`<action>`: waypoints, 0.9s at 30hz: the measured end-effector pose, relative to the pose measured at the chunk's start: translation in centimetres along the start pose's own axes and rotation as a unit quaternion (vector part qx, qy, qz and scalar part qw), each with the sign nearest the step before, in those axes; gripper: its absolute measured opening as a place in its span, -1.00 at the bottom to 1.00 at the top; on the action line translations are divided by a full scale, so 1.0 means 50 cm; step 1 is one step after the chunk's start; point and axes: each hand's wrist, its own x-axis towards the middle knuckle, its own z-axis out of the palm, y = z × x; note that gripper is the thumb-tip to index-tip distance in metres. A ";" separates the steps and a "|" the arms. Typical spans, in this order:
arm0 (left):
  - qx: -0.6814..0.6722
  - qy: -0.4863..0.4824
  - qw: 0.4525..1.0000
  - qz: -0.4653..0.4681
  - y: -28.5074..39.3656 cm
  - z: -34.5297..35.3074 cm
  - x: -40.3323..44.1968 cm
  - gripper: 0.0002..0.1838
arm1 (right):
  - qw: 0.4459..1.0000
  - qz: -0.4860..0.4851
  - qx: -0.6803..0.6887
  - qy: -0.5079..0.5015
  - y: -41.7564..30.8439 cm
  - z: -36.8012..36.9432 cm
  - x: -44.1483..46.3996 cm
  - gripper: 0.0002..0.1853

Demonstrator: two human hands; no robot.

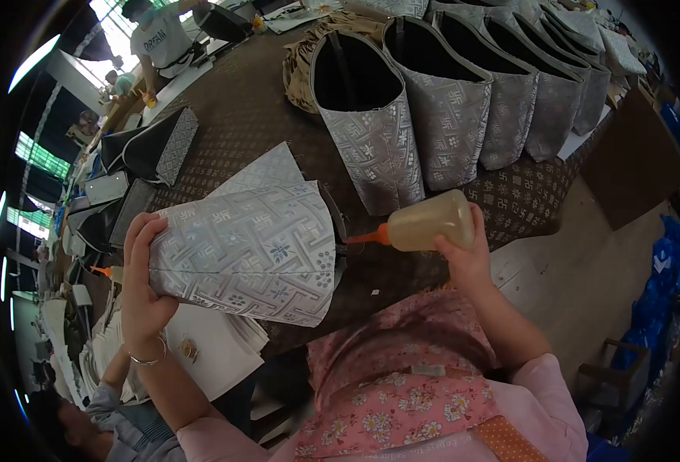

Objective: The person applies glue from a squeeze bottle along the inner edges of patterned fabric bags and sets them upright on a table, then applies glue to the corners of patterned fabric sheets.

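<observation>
My left hand (141, 277) grips the closed end of a silver-grey brocade pouch (243, 254), which lies on its side with its open end toward the right. In my right hand (467, 250) is a translucent squeeze bottle (432, 222) of yellowish liquid. Its orange nozzle (370, 236) points left, with the tip at the pouch's open edge; I cannot tell whether it touches. Behind the pouch lies a flat piece of the same brocade (263, 171). Several similar pouches (378, 158) with black insides stand in a row beyond the bottle.
A dark patterned cloth (232, 100) covers the table. Black and grey pouches (155, 146) lie to the left, near a second orange-tipped bottle (107, 272). White sheets (213, 350) hang by my left forearm. Co-workers sit at lower left and stand at the back. A brown board (634, 162) leans at right.
</observation>
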 end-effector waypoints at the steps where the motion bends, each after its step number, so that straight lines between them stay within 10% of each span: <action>1: -0.001 0.007 1.000 0.006 -0.004 -0.001 -0.001 -0.23 | 0.999 -0.023 -0.038 -0.009 0.001 0.007 0.005 -0.25; 27: -0.025 0.029 0.999 0.016 -0.035 -0.004 -0.013 -0.25 | 0.989 -0.031 -0.125 -0.068 0.048 0.006 -0.017 -0.28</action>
